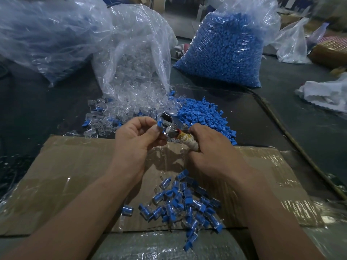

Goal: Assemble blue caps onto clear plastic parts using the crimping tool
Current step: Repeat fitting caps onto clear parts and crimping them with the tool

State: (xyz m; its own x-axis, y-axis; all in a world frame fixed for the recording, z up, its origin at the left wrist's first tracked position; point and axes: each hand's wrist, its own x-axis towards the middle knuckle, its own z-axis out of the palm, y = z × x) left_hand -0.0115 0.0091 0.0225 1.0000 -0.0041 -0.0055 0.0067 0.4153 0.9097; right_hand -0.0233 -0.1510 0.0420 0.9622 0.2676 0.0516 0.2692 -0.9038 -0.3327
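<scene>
Assembled pile (180, 205); left grip (135, 136) pinches blue cap (160, 125) (right grip (208, 145) clasps adjoining crimping tool (171, 128)).

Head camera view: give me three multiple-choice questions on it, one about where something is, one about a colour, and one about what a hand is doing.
1. Where does the pile of capped pieces lie?
A) on the taped cardboard
B) inside a bag
C) in a metal tray

2. What colour are the caps in the full bag at the far right?
A) red
B) blue
C) yellow

3. What is the right hand doing?
A) lying flat
B) gripping the crimping tool by its wrapped handle
C) reaching into a bag

Answers:
1 A: the pile sits on the cardboard between the forearms.
2 B: the bag shows solid blue through the plastic.
3 B: its fingers curl round the handle.
</scene>
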